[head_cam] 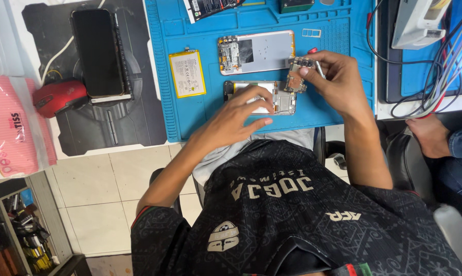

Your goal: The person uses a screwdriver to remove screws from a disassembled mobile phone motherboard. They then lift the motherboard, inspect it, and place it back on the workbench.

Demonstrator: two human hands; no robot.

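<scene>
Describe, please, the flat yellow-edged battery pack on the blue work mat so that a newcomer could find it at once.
Start at the blue rubber work mat that covers the middle of the desk. On its left part, apart from both opened phone frames, lies the flat rectangular battery pack, left of the silver phone back frame. It alone has a white label face with a yellow border and shows no circuit parts.

Phone repair workshop, blue repair mat (333,110), opened phones (255,52), loose battery (187,73), tangled cables (435,76)

Left hand (241,115) flat; right hand (336,82) pinching
</scene>
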